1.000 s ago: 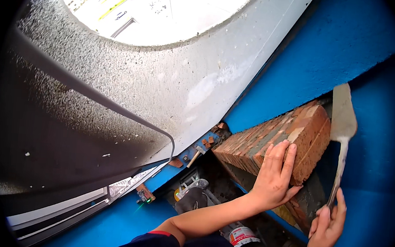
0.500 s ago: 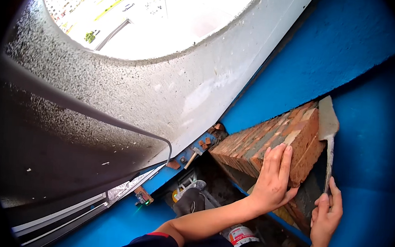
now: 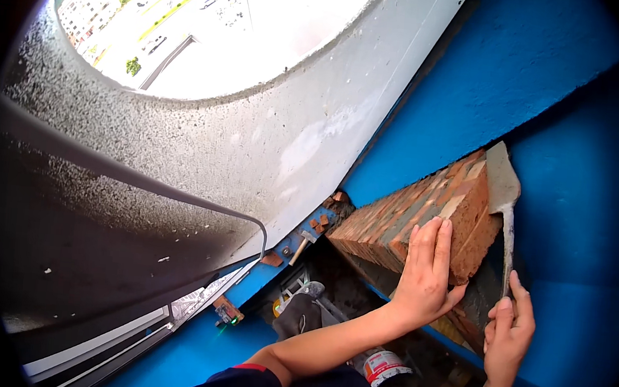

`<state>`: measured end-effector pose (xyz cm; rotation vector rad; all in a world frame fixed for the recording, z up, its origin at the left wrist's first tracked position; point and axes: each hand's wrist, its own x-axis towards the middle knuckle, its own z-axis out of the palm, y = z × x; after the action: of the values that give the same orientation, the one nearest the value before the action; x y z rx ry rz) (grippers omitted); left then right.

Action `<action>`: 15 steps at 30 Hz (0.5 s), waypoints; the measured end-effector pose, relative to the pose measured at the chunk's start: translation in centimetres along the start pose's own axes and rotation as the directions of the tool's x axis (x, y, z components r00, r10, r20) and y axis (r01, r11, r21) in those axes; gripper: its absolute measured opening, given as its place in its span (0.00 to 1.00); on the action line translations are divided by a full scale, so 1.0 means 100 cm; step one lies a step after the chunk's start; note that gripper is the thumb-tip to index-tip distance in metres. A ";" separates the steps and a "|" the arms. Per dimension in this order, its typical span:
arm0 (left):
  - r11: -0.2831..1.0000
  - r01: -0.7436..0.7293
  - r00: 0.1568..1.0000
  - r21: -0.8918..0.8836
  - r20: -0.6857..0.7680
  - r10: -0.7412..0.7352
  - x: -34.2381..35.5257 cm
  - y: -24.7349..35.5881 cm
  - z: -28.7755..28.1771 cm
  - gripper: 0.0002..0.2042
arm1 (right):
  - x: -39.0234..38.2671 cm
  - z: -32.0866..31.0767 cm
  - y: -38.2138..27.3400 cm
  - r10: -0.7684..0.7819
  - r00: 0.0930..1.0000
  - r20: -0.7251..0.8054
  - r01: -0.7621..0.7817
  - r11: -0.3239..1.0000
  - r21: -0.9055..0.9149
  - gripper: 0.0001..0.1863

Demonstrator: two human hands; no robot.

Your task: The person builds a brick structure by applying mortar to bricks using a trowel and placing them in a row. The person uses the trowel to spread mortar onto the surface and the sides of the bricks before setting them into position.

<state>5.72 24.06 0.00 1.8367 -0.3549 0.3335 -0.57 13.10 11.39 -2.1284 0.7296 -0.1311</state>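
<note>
A run of red bricks with grey mortar (image 3: pixel 406 214) lies along the underside of a blue painted wall (image 3: pixel 482 80). My left hand (image 3: pixel 426 283) rests on its near face, fingers stretched out and pressed against the brick, thumb at the lower corner. My right hand (image 3: pixel 507 340) grips the long handle of a metal trowel (image 3: pixel 502 179), its wide blade upright against the right end of the bricks, coated in pale grey. Grey mortar shows in the shadowed space below.
A hammer (image 3: pixel 301 247) and brick pieces (image 3: pixel 319 225) sit on a blue ledge beside a curved concrete shell (image 3: pixel 285 133) with a large opening. A small device with a green light (image 3: pixel 229 312), a dark-shod foot (image 3: pixel 298 316) and a white bucket (image 3: pixel 383 370) are lower down.
The trowel and my right hand have moved leftward, bringing the blade against the brick end. My left hand remains on the bricks, shifted slightly. The view has shifted a little.
</note>
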 end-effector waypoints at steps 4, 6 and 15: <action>1.000 0.002 1.000 -0.003 0.001 -0.002 0.001 0.002 -0.001 0.49 | 0.004 0.009 -0.004 -0.084 0.996 -0.033 0.082 0.996 -0.039 0.19; 1.000 0.006 1.000 -0.004 0.006 -0.006 0.000 0.000 0.000 0.49 | 0.007 0.009 -0.008 -0.081 0.997 0.000 0.081 0.996 -0.041 0.18; 1.000 0.013 1.000 0.007 0.011 -0.013 -0.001 0.000 0.001 0.50 | 0.013 0.005 -0.019 -0.035 0.999 0.013 0.035 0.999 -0.027 0.19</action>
<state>5.65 24.00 -0.10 1.8481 -0.3495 0.3155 1.58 13.62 12.35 -2.1665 0.6906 -0.1269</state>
